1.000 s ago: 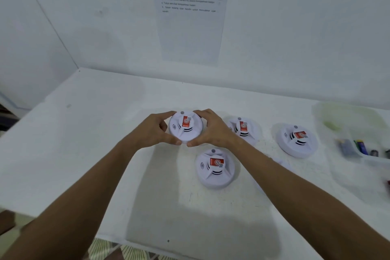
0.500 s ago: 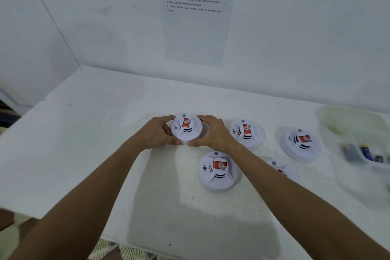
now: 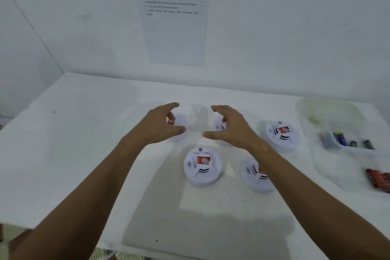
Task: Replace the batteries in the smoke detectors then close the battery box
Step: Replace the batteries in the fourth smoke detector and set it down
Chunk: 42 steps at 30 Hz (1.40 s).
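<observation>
Several round white smoke detectors with red labels lie on the white table. My left hand [image 3: 160, 125] hovers with relaxed, spread fingers over the far-left detector [image 3: 179, 123], holding nothing. My right hand [image 3: 229, 126] is lifted the same way and partly hides the detector behind it [image 3: 218, 125]. Another detector [image 3: 202, 166] lies nearer me in the middle, one [image 3: 252, 172] sits partly under my right forearm, and one [image 3: 280, 135] lies to the right. A clear battery box [image 3: 356, 151] at the right holds several batteries [image 3: 340, 138].
A translucent lid [image 3: 329, 110] lies at the back right beside the box. A red pack [image 3: 378, 179] sits near the right edge. A printed instruction sheet [image 3: 173, 12] hangs on the wall behind. The table's front edge runs just below my forearms.
Both hands have let go of the far-left detector and lifted apart above it with fingers spread. The detector now rests on the table.
</observation>
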Each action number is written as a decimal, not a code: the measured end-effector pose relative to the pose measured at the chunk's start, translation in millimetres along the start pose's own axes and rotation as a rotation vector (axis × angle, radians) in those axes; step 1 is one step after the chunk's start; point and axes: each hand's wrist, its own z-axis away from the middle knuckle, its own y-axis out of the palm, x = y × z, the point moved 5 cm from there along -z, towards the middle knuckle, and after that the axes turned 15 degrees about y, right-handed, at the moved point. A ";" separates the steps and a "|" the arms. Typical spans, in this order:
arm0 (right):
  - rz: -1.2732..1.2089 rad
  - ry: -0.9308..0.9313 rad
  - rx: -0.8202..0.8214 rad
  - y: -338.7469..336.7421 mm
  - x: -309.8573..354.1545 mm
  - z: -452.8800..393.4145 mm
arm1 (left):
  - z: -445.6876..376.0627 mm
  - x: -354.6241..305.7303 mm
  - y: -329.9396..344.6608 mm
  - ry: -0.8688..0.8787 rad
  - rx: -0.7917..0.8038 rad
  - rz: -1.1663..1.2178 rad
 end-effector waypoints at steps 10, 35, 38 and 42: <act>0.051 0.163 -0.011 -55.9 -65.6 15.7 | -63.1 -66.6 83.4 0.173 0.359 -0.048; 0.009 -0.082 0.008 -147.4 -68.3 84.2 | -44.3 -200.5 90.8 0.305 0.158 0.182; -0.044 -0.082 -0.016 -176.4 -82.8 99.1 | -43.5 -225.2 100.4 0.326 0.135 0.257; -0.155 -0.082 0.041 -206.1 -106.3 117.9 | -43.1 -249.9 119.2 0.364 0.169 0.186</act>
